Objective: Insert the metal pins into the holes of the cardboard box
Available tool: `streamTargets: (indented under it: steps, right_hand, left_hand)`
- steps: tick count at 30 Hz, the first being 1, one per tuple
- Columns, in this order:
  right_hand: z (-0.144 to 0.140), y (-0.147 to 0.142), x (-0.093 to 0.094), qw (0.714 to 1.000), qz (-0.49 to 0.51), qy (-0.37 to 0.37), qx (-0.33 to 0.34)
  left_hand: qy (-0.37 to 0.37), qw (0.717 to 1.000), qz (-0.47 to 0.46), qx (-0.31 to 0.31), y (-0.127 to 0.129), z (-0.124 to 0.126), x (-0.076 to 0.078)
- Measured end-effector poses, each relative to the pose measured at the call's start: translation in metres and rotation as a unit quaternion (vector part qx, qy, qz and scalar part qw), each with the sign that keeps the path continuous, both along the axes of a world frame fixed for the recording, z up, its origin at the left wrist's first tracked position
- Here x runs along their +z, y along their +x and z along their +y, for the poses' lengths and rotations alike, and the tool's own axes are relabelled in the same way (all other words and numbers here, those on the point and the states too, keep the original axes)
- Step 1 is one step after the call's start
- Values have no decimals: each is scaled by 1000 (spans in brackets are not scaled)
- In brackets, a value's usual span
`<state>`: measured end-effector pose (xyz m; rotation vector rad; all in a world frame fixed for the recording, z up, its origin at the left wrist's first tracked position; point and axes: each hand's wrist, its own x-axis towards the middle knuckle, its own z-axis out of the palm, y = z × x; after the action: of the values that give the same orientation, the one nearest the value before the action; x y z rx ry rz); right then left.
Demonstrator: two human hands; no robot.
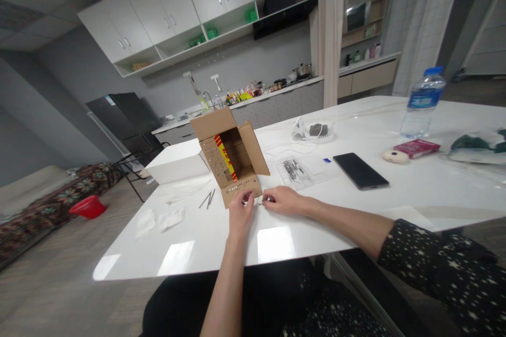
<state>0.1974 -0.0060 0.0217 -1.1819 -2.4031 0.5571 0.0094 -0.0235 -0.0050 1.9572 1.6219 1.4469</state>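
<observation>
An open brown cardboard box (231,152) lies on its side on the white table (340,221), its flaps studded with rows of small metal pins. My left hand (240,214) rests at the box's front flap, fingertips on the pin row. My right hand (282,201) sits just right of that flap, pinching a small metal pin between thumb and finger. Two loose thin metal nails (208,199) lie on the table left of the box.
A white box (177,164) stands left of the cardboard box. A black phone (360,170), clear plastic bags (296,171), a water bottle (422,102), a red packet (417,148), and a white headset (314,130) lie further right. White tissues (169,218) sit near the left edge.
</observation>
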Motion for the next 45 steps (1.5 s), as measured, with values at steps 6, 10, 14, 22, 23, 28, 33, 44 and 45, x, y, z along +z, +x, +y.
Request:
streamTargets:
  steps: [6, 10, 14, 22, 23, 28, 33, 44, 45]
  right_hand:
    - [0, 0, 0, 1000, 4, -3, -3]
    - [0, 0, 0, 1000, 6, -1, -3]
    - [0, 0, 0, 1000, 9, -1, -2]
    - [0, 0, 0, 1000, 3, 1, -4]
    - [0, 0, 0, 1000, 4, 1, -5]
    - [-1, 0, 2, 1000, 4, 4, -2]
    - [-1, 0, 2, 1000, 0, 2, -4]
    - [-2, -1, 4, 1000, -11, -6, -2]
    - [-1, -1, 3, 1000, -10, -3, -2]
  left_hand:
    - [33, 999, -19, 12, 2, -3, 5]
    - [53, 998, -22, 23, 3, -4, 8]
    - [51, 998, -6, 18, 3, -4, 7]
    - [31, 998, 53, -5, 4, -3, 4]
    - [26, 998, 60, -7, 4, -4, 4]
    - [1, 997, 78, -21, 4, -3, 3]
    - [-11, 996, 84, -30, 5, -3, 3]
    - [-10, 995, 96, 3, 5, -4, 4]
    - [-17, 995, 101, -3, 5, -4, 4]
